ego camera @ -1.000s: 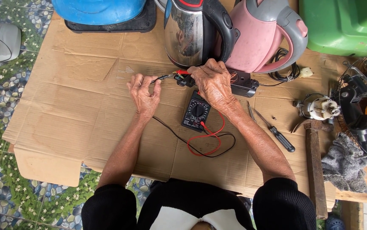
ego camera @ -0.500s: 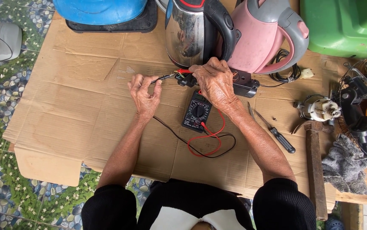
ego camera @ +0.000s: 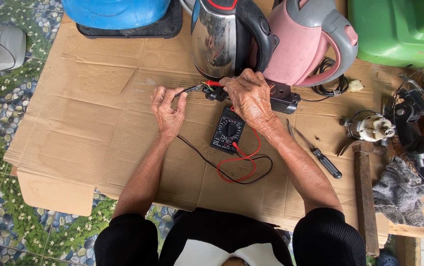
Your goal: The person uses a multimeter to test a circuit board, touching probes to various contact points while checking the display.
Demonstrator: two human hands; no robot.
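- Head view: your left hand [ego camera: 168, 111] pinches the black probe [ego camera: 188, 90] between thumb and fingers, its tip aimed at the small black part [ego camera: 216, 93] lying on the cardboard [ego camera: 89, 123] just in front of the steel kettle [ego camera: 221, 37].
- Head view: your right hand [ego camera: 249, 97] curls over that part and closes on the red probe [ego camera: 213, 83]; its fingers hide most of the contact, so I cannot tell exactly where the tip lands.
- Head view: the multimeter [ego camera: 227, 130] lies flat just below your right hand, between your 2 forearms, with its red and black leads [ego camera: 236, 170] looping loosely toward you.
- Handling, as a judgement: the probes are light, stiff and thin, best held on the insulated barrel; the leads are soft and could snag a wrist and drag the light meter.
- Room: the kettle and the pink kettle [ego camera: 310, 44] wall off the far side; a screwdriver [ego camera: 320, 155] lies near your right forearm; bare cardboard opens to your left up to its edge.
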